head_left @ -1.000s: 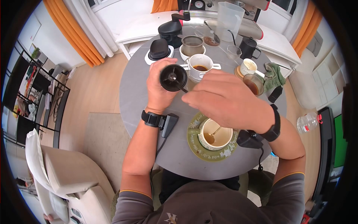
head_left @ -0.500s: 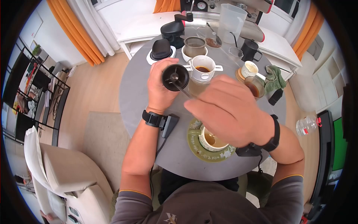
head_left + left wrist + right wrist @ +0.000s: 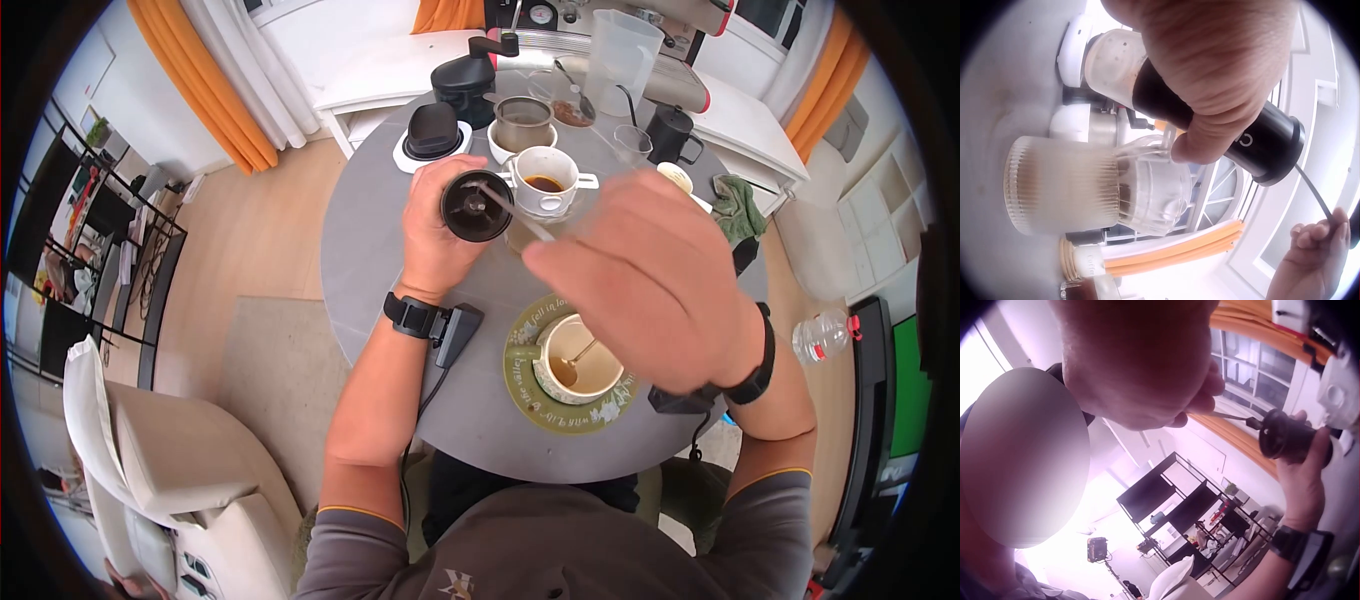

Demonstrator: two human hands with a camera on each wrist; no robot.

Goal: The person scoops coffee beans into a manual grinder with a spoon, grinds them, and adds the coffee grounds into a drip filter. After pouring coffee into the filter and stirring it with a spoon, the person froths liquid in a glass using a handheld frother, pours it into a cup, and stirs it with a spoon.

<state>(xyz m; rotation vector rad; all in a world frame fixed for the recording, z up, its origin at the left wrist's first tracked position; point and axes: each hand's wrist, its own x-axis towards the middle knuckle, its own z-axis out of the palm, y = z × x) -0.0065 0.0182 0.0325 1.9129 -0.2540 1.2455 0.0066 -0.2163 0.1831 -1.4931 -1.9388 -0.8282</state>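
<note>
In the head view, my left hand (image 3: 436, 225) grips a black cylindrical coffee grinder (image 3: 449, 205), its open mouth facing me with a central shaft inside. The left wrist view shows a cloudy see-through cup (image 3: 1110, 65) at its other end. My right hand (image 3: 650, 285) pinches the thin handle of a long spoon (image 3: 520, 216); in the right wrist view the dark widened spoon end sits right at the grinder's mouth. Below the right hand, a light mug (image 3: 572, 392) with brownish liquid and a stirrer stands on a green lettered saucer (image 3: 570, 420).
Beyond the grinder, a white dripper (image 3: 546, 202) with dark liquid sits on a ribbed glass server (image 3: 1060, 184). Further back are a steel cup (image 3: 523, 135), a scale (image 3: 408, 158), a black crank device (image 3: 462, 85), a clear pitcher (image 3: 615, 65), a black kettle (image 3: 668, 128) and a green cloth (image 3: 738, 205).
My right hand has moved a little right, and the spoon's end has shifted to the upper part of the grinder's mouth. The left hand has edged slightly right, still gripping the grinder.
</note>
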